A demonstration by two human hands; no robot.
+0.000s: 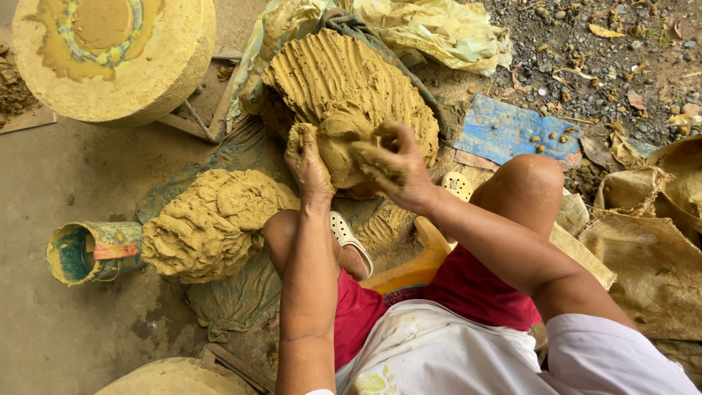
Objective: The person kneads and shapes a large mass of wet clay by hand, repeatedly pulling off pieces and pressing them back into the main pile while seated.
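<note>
A big mound of yellow-brown clay (344,80), scored with finger grooves, lies on a cloth in front of me. My left hand (307,164) digs into its near edge, fingers closed on a lump of clay. My right hand (395,172), coated in clay, claws at the same lump (340,150) from the right side. A second, lower heap of kneaded clay (212,223) sits on the ground to my left, apart from both hands.
A clay-smeared round wheel (110,55) stands at the top left. A tipped green bucket (80,252) lies beside the left heap. Sacks (651,249) are piled at right, gravel and a blue scrap (512,132) beyond. I sit on a yellow stool (409,271).
</note>
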